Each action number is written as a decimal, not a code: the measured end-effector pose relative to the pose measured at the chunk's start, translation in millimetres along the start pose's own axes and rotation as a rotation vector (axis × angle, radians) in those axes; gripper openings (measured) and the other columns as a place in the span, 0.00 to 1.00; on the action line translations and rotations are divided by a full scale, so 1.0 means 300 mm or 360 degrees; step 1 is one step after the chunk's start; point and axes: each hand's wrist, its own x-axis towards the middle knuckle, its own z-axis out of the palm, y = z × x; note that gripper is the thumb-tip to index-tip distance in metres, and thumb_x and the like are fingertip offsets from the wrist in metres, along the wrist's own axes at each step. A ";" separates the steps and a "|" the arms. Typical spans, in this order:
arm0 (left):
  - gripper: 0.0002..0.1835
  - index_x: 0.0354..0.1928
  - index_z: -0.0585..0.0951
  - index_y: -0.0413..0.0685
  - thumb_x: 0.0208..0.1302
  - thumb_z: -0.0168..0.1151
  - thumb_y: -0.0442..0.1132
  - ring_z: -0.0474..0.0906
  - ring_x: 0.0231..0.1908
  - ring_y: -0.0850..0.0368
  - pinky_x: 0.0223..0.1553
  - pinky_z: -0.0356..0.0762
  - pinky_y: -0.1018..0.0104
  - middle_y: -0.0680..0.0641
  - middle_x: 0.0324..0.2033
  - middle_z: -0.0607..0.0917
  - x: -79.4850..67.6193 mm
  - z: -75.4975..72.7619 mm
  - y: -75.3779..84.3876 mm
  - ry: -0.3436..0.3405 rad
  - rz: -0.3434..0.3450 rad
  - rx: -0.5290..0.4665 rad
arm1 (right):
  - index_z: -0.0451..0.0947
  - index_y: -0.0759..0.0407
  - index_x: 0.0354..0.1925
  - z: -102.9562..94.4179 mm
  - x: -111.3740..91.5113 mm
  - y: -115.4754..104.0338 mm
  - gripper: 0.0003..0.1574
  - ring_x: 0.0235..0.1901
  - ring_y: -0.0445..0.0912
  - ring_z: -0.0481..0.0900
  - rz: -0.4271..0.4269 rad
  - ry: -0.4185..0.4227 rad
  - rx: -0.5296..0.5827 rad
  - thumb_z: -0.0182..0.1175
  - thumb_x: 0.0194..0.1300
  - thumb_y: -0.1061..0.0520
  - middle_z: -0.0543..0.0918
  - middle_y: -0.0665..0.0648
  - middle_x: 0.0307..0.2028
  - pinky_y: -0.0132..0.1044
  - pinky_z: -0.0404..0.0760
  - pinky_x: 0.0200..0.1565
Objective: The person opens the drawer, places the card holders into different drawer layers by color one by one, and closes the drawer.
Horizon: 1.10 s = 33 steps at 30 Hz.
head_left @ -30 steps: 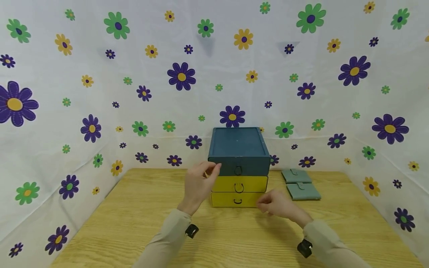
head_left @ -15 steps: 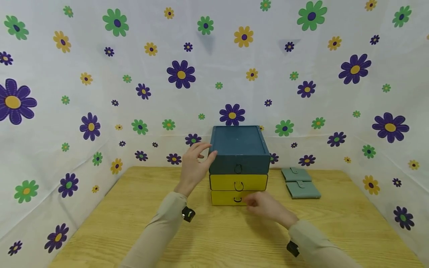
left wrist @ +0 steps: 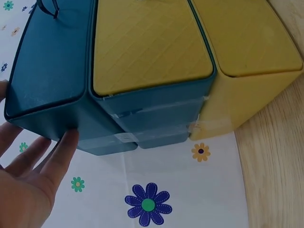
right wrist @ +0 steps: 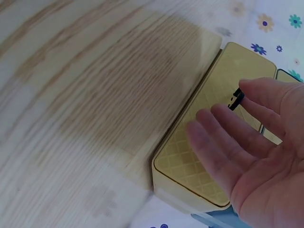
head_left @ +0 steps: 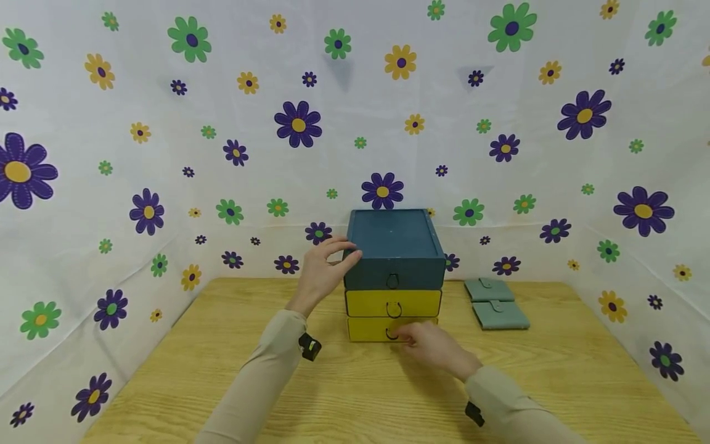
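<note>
A stack of drawers stands at the back of the table in the head view. Its blue top drawer (head_left: 371,275) sits over a yellow middle drawer (head_left: 366,303) and a yellow bottom drawer (head_left: 366,330), all closed. My left hand (head_left: 322,271) rests its fingertips on the upper left corner of the blue unit, and the left wrist view shows its fingers (left wrist: 61,156) along the side wall. Low at the front, my right hand (head_left: 435,346) has thumb and fingers at the black loop handle (right wrist: 236,99) of the bottom drawer, pinching it.
Two grey-green wallets (head_left: 501,315) with snap straps lie on the wooden table (head_left: 233,345), right of the drawers. A white cloth with printed flowers (head_left: 222,92) hangs behind and along both sides.
My right hand has moved left from the bottom drawer's right corner to its handle. My left hand has shifted up and left onto the blue unit's edge, its fingers spreading.
</note>
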 end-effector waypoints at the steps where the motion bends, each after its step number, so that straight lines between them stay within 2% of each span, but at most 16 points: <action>1: 0.20 0.52 0.85 0.50 0.65 0.64 0.53 0.67 0.68 0.49 0.54 0.80 0.54 0.46 0.64 0.76 0.000 -0.003 0.000 -0.0005 -0.0002 0.0016 | 0.82 0.61 0.53 0.003 0.003 -0.002 0.19 0.43 0.52 0.86 0.0000 -0.0007 -0.0013 0.61 0.64 0.65 0.87 0.61 0.47 0.49 0.84 0.44; 9: 0.24 0.54 0.85 0.49 0.62 0.66 0.56 0.67 0.69 0.46 0.50 0.82 0.55 0.46 0.64 0.77 -0.004 -0.010 -0.008 -0.0027 0.0035 0.0026 | 0.85 0.56 0.51 0.027 0.010 -0.017 0.15 0.46 0.51 0.86 0.0001 0.0044 -0.0145 0.62 0.66 0.59 0.87 0.56 0.47 0.49 0.84 0.45; 14: 0.24 0.53 0.85 0.51 0.61 0.66 0.58 0.68 0.68 0.47 0.64 0.70 0.46 0.47 0.63 0.78 -0.005 -0.010 -0.015 0.0022 0.0061 0.0046 | 0.87 0.55 0.46 0.033 0.011 -0.023 0.12 0.41 0.47 0.86 0.0011 0.0125 -0.0165 0.62 0.67 0.55 0.89 0.53 0.42 0.43 0.84 0.40; 17: 0.25 0.53 0.85 0.51 0.61 0.66 0.58 0.68 0.68 0.47 0.68 0.63 0.43 0.47 0.62 0.79 -0.008 -0.007 -0.018 0.0042 0.0057 0.0040 | 0.88 0.55 0.43 0.034 0.010 -0.026 0.11 0.39 0.45 0.86 0.0025 0.0162 -0.0161 0.63 0.67 0.54 0.89 0.52 0.40 0.42 0.84 0.39; 25: 0.25 0.53 0.85 0.52 0.60 0.66 0.59 0.68 0.68 0.47 0.68 0.63 0.43 0.47 0.63 0.78 -0.019 0.002 -0.030 0.0050 0.0053 -0.0009 | 0.89 0.55 0.40 0.046 -0.001 -0.034 0.09 0.37 0.44 0.86 0.0033 0.0187 -0.0200 0.65 0.65 0.54 0.89 0.51 0.38 0.41 0.84 0.39; 33: 0.25 0.53 0.85 0.52 0.60 0.67 0.58 0.69 0.67 0.45 0.68 0.64 0.44 0.47 0.62 0.78 -0.017 -0.002 -0.021 0.0062 0.0063 -0.0019 | 0.89 0.53 0.39 0.033 -0.016 -0.053 0.08 0.29 0.36 0.81 0.0040 0.0127 -0.0201 0.64 0.65 0.54 0.89 0.49 0.36 0.33 0.81 0.32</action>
